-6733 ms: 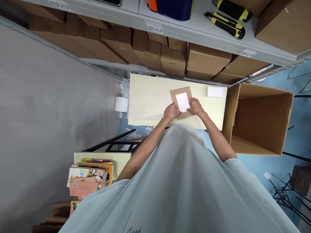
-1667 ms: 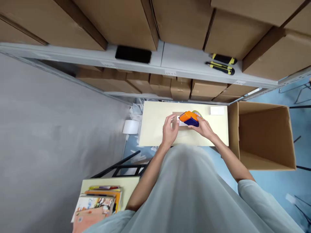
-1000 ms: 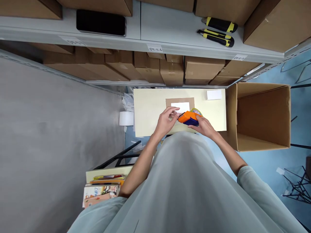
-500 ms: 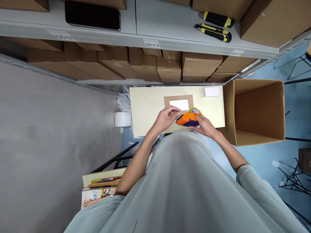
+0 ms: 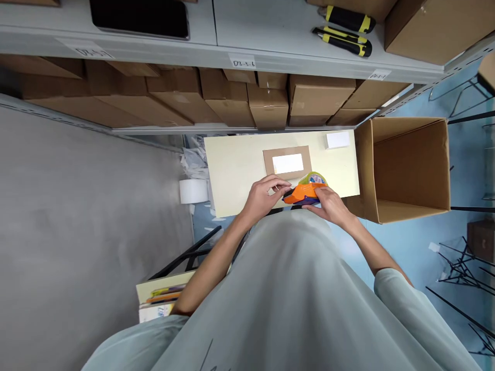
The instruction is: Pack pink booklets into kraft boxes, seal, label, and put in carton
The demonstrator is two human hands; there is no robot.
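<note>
My right hand [image 5: 329, 205] grips an orange and dark blue tape dispenser [image 5: 303, 192] near the front edge of the cream tabletop [image 5: 235, 170]. A yellow-green roll of tape [image 5: 315, 178] sits in the dispenser. At the dispenser's dark front end, my left hand [image 5: 265, 197] has its thumb and fingers drawn together in a pinch. Whether the end of the tape is between them is too small to tell. Just beyond both hands lies a flat brown cardboard piece [image 5: 268, 163] with a white label [image 5: 287, 163] on it.
A stack of white paper [image 5: 337, 139] lies at the tabletop's back right. An open cardboard box [image 5: 412, 170] stands to the right. Above are shelves of brown boxes [image 5: 323, 98], with utility knives [image 5: 346, 41] and a black phone [image 5: 139, 18]. A white roll [image 5: 193, 191] is at left.
The view has shifted slightly. Both hands and the tape dispenser sit a little nearer to me, and more of the labelled cardboard shows. The right hand keeps its grip.
</note>
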